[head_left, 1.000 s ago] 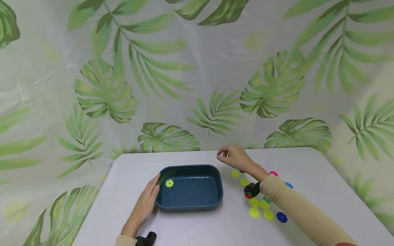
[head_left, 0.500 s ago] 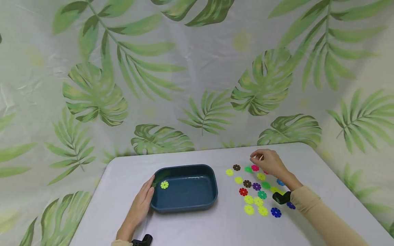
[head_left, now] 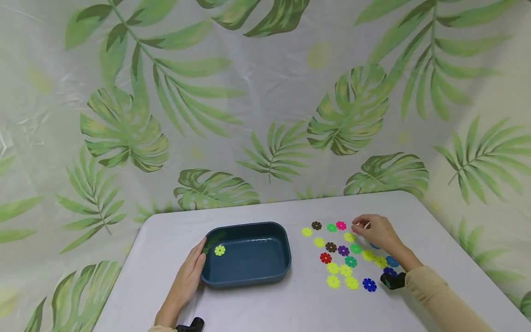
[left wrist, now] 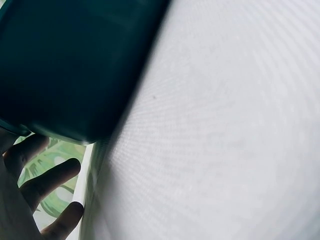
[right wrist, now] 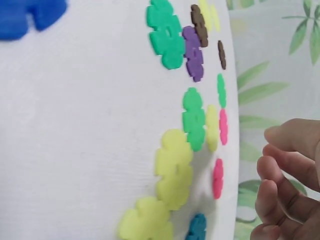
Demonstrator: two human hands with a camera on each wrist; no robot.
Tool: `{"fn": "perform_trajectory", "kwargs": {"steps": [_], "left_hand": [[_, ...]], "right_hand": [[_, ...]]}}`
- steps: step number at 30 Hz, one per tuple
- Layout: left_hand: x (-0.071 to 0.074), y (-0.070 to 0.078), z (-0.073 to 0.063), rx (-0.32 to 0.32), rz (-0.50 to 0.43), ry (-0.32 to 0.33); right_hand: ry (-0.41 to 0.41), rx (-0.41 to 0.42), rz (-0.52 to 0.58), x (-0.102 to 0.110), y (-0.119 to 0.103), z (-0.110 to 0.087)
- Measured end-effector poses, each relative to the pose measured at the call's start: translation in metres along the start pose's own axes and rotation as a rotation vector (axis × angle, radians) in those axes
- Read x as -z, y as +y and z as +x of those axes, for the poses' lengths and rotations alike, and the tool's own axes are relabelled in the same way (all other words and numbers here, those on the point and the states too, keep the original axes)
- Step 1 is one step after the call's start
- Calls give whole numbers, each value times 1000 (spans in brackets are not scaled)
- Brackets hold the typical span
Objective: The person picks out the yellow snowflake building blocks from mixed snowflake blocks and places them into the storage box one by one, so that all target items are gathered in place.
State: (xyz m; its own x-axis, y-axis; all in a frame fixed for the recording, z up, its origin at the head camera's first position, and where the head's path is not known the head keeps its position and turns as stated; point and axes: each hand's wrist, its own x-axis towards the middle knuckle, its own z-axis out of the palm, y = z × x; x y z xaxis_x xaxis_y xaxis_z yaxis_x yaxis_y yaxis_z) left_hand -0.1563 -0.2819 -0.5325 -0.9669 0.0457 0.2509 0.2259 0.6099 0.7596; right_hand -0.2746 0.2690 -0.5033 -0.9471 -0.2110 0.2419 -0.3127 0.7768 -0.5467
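Note:
A dark blue rectangular tray (head_left: 246,280) stands on the table, with one yellow-green flower-shaped plastic disc (head_left: 220,250) inside near its left end. My left hand (head_left: 186,276) rests along the tray's left side; the left wrist view shows some fingers (left wrist: 52,182) extended and spread beyond the tray's corner. Over the far right part of the scattered discs hovers my right hand (head_left: 378,232), its fingers bent and nothing between them. In the right wrist view a pink disc (right wrist: 218,178) lies on the table closest to those fingertips, apart from them.
Several flower-shaped discs lie flat right of the tray, among them a red one (head_left: 326,258), a purple one (head_left: 343,251), a dark blue one (head_left: 369,284) and a brown one (head_left: 316,225). A leaf-patterned curtain (head_left: 269,115) hangs behind the white table (head_left: 290,309).
My right hand has moved from near the tray's far right corner rightward, then lower over the discs, uncovering many of them. My left hand stays at the tray; the head view has shifted slightly.

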Motion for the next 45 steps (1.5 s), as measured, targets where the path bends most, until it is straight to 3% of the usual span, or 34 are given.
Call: {"fn": "perform_trajectory", "kwargs": {"steps": [15,45], "left_hand": [[-1,0,1,0,11,-3],[0,-2,1,6,4,0]], "right_hand": [[-76,-79,18,-14,15,-21],[-79,-87,-74,-24,8,-15]]}}
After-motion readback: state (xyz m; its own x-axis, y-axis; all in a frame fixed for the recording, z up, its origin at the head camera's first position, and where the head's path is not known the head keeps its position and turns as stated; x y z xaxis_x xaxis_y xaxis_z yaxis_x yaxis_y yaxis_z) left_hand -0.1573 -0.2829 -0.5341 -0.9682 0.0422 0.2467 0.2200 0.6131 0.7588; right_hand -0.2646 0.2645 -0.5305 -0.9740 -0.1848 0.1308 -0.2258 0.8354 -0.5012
